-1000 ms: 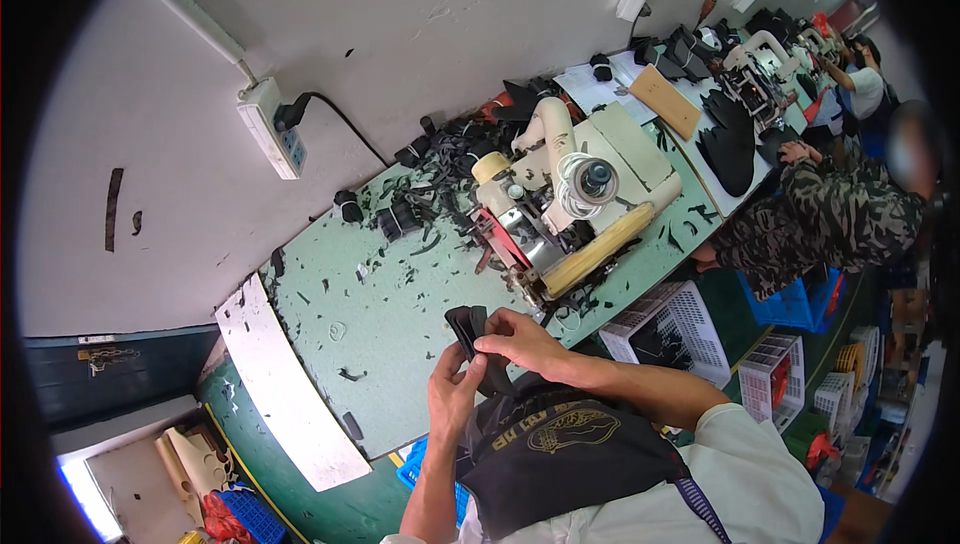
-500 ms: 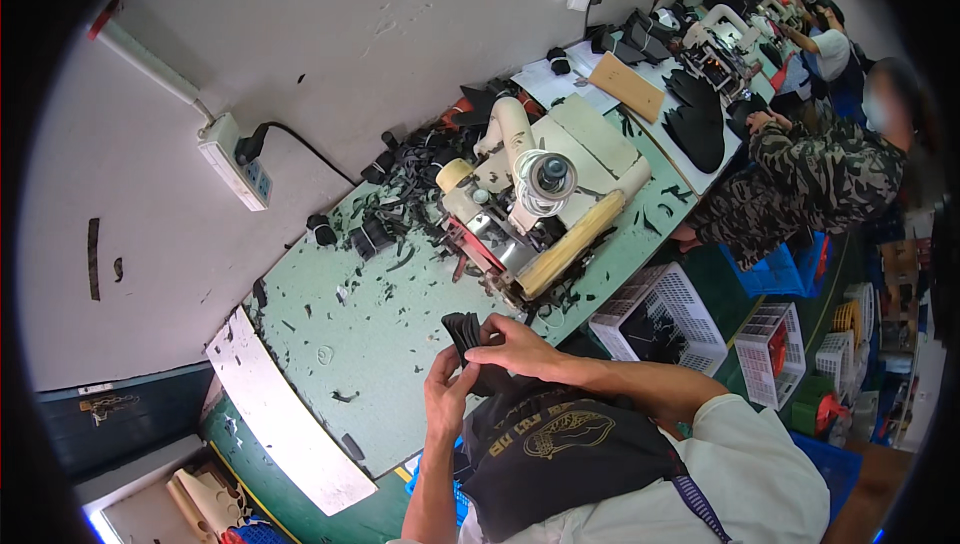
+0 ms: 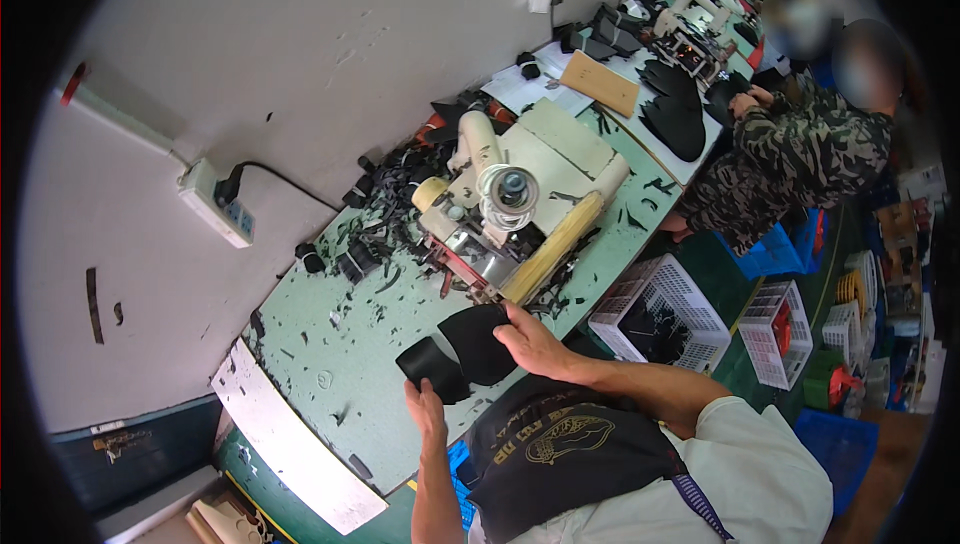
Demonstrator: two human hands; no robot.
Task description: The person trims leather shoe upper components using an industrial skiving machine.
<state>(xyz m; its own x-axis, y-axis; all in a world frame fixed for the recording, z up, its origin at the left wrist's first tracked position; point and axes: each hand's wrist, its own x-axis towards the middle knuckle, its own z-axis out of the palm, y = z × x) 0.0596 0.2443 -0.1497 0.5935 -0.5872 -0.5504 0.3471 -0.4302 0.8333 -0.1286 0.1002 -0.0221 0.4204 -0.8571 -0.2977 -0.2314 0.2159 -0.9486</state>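
Note:
My left hand [image 3: 428, 411] holds the lower edge of a flat black piece of material [image 3: 430, 368] just above the green worktable [image 3: 330, 344]. My right hand [image 3: 530, 342] grips a second, rounded black piece [image 3: 478, 342] that overlaps the first one. Both pieces sit near the table's front edge, right in front of a cream-coloured machine [image 3: 505, 206] with a round lens-like front. A black apron [image 3: 560, 454] covers my front below the hands.
Black offcuts litter the table around the machine. A power strip [image 3: 215, 204] hangs on the wall at the left. White baskets [image 3: 660, 314] stand on the floor to the right. Another person in a camouflage jacket [image 3: 790, 164] sits at a further table with black pieces.
The view has shifted, so the table and machine appear lower and more to the right. The two black pieces have spread apart between my hands and now look wider.

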